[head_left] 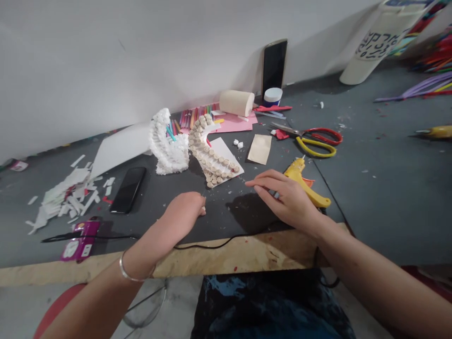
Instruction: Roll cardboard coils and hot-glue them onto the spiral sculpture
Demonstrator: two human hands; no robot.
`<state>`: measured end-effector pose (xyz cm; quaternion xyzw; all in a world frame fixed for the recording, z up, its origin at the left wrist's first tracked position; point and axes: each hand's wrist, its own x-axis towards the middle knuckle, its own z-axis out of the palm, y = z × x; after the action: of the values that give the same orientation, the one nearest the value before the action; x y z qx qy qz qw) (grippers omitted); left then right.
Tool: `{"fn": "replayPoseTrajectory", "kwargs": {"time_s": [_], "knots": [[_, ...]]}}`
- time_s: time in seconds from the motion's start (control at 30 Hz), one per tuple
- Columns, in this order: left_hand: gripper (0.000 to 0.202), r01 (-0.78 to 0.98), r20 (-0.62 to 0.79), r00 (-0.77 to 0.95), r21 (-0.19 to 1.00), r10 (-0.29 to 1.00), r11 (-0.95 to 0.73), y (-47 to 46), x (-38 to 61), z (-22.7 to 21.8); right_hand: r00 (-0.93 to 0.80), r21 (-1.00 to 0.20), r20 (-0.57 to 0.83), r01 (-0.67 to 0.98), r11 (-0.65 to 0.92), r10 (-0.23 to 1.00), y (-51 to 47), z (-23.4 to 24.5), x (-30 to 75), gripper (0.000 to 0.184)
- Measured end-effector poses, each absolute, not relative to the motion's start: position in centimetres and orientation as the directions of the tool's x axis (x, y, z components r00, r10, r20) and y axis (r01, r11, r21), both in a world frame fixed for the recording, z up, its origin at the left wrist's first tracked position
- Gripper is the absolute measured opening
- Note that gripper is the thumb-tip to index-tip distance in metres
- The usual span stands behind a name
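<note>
My left hand (186, 209) rests on the dark table (212, 212) with its fingers curled under, and a small pale bit peeks out at the fingertips. My right hand (282, 194) hovers flat with fingers stretched out, just in front of a yellow glue gun (306, 182) that lies on the table. Ahead of both hands sits a curved jaw model of small beige pieces on white card (213, 150), with a white foam jaw shape (166, 143) beside it.
A black phone (127, 189) lies at left near white paper scraps (67, 195). Red and yellow scissors (316, 140), a beige card (260, 149), a paper roll (236, 102), coloured pens (192, 117), a propped phone (274, 66) and a purple plug (80, 240) are around. A cable (212, 246) runs along the wooden table edge.
</note>
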<state>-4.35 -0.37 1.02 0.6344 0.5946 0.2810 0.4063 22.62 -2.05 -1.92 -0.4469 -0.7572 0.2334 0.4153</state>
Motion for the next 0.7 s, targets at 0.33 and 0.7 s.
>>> {"fn": "replayPoseTrajectory", "kwargs": {"time_s": [0.33, 0.7], "knots": [[0.023, 0.878, -0.110, 0.351, 0.383, 0.930, -0.287, 0.1, -2.9, 2.5, -0.255, -0.705, 0.458, 0.480, 0.522, 0.852, -2.0, -1.9, 22.4, 0.025], [0.043, -0.119, -0.382, 0.315, 0.892, 0.869, 0.436, 1.0, 2.0, 0.5, -0.136, -0.824, 0.405, 0.373, 0.425, 0.904, -1.8, -1.4, 22.3, 0.024]]}}
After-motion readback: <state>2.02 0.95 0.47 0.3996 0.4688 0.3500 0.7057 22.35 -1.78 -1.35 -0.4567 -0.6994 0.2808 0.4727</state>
